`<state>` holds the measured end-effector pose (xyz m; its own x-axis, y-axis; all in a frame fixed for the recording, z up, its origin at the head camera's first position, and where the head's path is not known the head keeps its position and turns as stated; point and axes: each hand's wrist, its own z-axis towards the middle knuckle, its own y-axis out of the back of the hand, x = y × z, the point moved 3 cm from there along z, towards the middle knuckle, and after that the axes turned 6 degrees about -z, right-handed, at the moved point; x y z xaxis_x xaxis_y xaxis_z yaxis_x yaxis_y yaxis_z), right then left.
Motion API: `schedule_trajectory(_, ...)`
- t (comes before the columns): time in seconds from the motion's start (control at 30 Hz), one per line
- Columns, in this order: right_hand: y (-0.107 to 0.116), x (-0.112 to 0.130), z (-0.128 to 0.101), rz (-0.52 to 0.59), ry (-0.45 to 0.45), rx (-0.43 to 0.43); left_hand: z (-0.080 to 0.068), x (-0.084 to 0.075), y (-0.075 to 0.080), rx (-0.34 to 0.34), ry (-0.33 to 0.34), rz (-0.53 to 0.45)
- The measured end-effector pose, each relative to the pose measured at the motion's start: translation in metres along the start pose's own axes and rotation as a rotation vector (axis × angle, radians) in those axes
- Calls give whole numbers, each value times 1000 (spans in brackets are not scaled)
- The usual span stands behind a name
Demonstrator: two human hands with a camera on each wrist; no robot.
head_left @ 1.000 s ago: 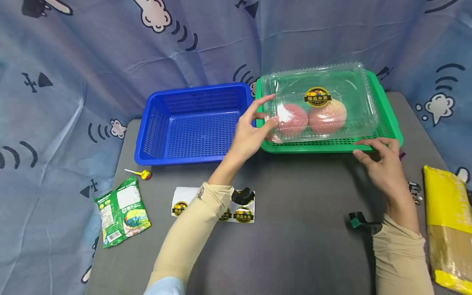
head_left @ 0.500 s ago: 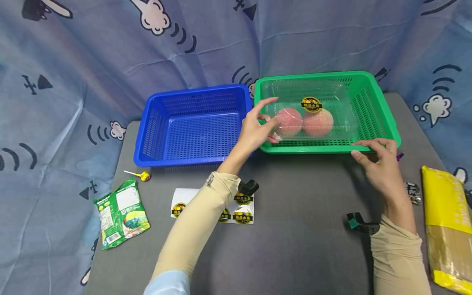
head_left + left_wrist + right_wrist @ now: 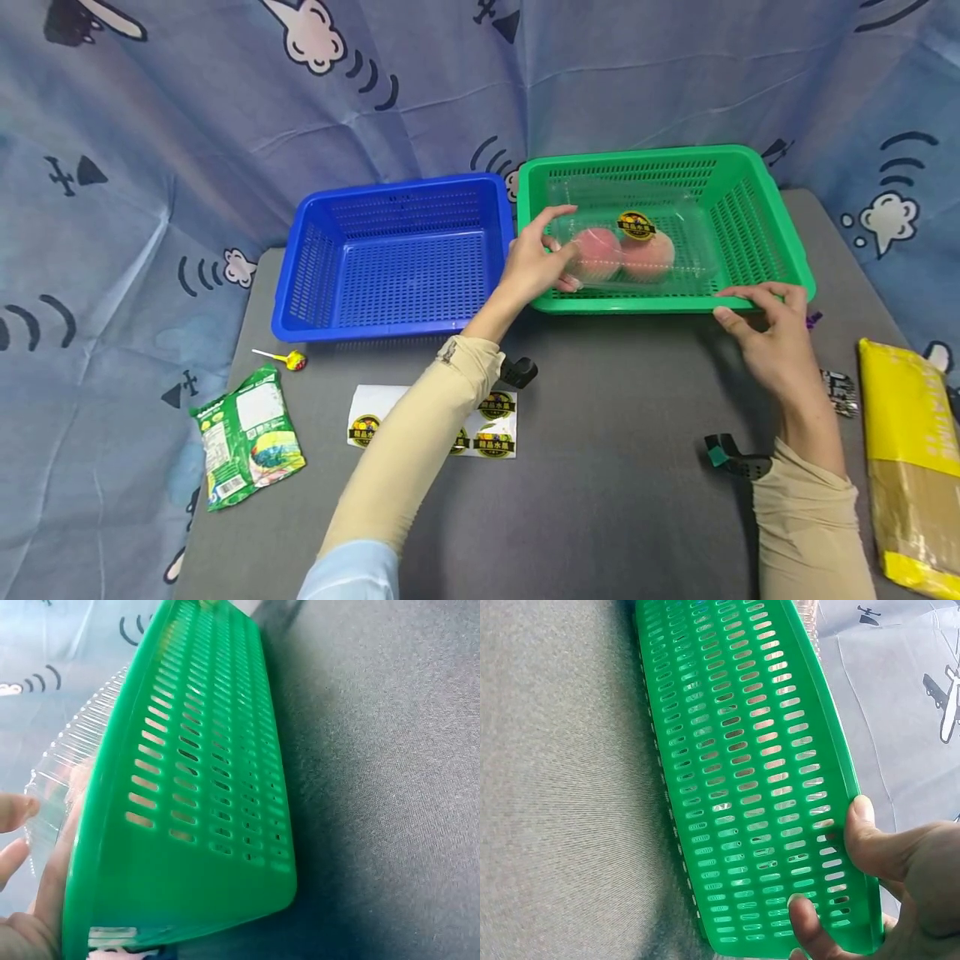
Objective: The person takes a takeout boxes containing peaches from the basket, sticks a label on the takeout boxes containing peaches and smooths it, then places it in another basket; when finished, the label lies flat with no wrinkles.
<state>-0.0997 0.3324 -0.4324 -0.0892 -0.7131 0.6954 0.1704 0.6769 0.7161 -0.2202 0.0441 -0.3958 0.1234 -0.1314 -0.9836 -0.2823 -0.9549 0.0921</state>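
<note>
A clear plastic fruit box [image 3: 686,242] with a black-and-gold round sticker [image 3: 636,225] on its lid sits low inside the green basket [image 3: 772,212]. Two pink peaches [image 3: 648,255] show through it. My left hand [image 3: 536,262] grips the box's left end, thumb and fingers around its corner. In the left wrist view, the ridged edge of the fruit box [image 3: 71,746] shows above the basket's rim beside the fingers. My right hand [image 3: 780,342] holds the basket's front rim near its right corner. In the right wrist view, a digit of the right hand [image 3: 922,870] lies against the outer wall.
A blue basket [image 3: 405,327] stands left of the green one. On the grey table lie a sticker sheet [image 3: 495,446], a lollipop [image 3: 296,360], a green snack bag [image 3: 251,437], a yellow package [image 3: 911,450] and a silvery packet [image 3: 840,392]. A patterned curtain [image 3: 420,83] hangs behind.
The fruit box has come down from above the green basket's rim into the basket, held by my left hand, which moved slightly right. My right hand has stayed on the rim.
</note>
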Motion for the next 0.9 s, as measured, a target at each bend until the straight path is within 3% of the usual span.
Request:
schedule_trajectory(0.17, -1, 0, 0, 6, 18, -7, 4, 0, 0, -18, 37, 54)
schedule_trajectory(0.37, -3, 1, 0, 21, 30, -14, 5, -3, -5, 14, 77, 186)
schedule_trajectory(0.7, -1, -1, 0, 20, 21, -19, 4, -3, -14, 30, 64, 315)
schedule_trajectory(0.9, -1, 0, -1, 15, 16, -16, 5, -4, -14, 7, 85, 457)
